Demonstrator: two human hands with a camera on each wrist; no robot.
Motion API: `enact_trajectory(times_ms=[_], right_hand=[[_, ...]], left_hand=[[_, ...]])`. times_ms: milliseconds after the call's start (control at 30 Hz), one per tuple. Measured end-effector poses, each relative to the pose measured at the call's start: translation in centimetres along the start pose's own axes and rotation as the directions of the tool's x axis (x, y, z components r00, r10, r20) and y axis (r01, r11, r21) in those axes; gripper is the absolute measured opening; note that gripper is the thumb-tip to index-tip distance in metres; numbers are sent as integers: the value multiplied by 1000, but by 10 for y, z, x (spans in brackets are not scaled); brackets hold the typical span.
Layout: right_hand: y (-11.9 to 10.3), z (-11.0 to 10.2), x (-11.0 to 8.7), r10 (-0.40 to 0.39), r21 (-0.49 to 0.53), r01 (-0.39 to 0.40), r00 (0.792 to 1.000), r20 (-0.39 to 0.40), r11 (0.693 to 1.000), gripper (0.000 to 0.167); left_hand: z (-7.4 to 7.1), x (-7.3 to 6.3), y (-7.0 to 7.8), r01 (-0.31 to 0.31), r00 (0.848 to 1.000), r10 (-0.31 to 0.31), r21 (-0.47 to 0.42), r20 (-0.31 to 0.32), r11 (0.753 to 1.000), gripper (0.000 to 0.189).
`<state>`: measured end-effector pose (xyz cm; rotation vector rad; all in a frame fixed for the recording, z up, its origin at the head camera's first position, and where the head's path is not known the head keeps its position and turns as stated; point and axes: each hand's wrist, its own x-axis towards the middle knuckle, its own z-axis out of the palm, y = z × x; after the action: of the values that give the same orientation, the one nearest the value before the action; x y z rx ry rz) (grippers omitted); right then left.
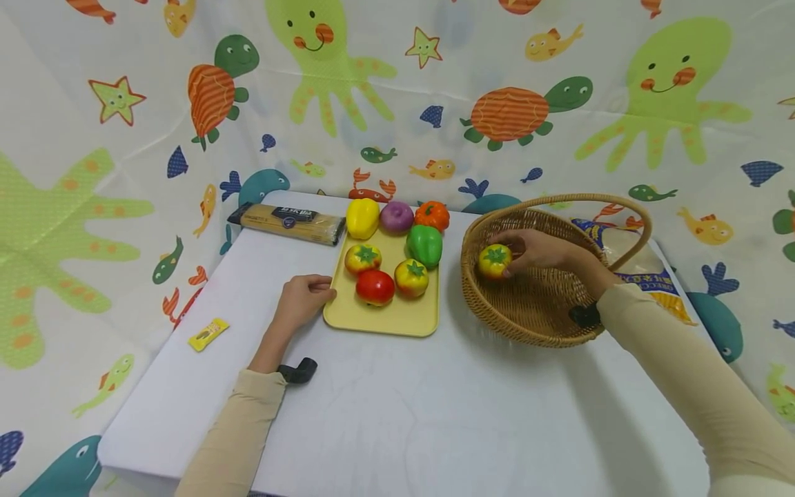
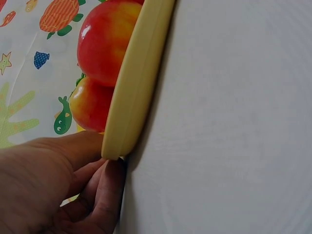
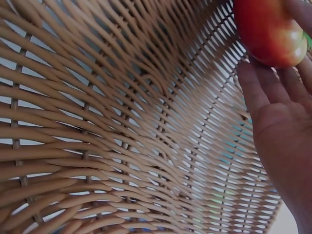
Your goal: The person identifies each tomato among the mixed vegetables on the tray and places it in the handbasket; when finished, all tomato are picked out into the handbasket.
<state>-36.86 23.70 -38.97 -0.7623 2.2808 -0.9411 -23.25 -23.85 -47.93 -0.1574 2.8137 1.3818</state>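
Note:
My right hand (image 1: 535,250) reaches into a wicker basket (image 1: 528,331) and grips a red-and-yellow toy tomato (image 1: 495,261) with a green leafy top. In the right wrist view the tomato (image 3: 270,34) sits between thumb and fingers, above the woven inside. My left hand (image 1: 302,301) pinches the left edge of a pale yellow tray (image 1: 381,322). On that tray lie two similar tomatoes (image 1: 411,277), a red tomato (image 1: 375,288), a green bell pepper (image 1: 425,246), a yellow pepper (image 1: 363,219), a purple onion (image 1: 396,217) and an orange pumpkin-like vegetable (image 1: 432,216).
A pack of spaghetti (image 1: 288,222) lies behind the tray at left. A small yellow packet (image 1: 208,335) rests on the white table (image 1: 373,414) near its left edge. Behind the basket is a blue-and-yellow pasta bag (image 1: 658,283); the basket's handle (image 1: 642,221) arches up.

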Motion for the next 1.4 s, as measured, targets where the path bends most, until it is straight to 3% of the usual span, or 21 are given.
enact_trajectory(times_ms=[1033,1400], right_hand=[[11,0,0,-4,41,2,999,46,999,69],[1,-13,-4,-11,42,12,999,-35,999,65]], left_hand=[[2,2,-2,-16,1000,16,6,-16,1000,38],[1,1,0,-15,1000,15,-2,-13,1000,38]])
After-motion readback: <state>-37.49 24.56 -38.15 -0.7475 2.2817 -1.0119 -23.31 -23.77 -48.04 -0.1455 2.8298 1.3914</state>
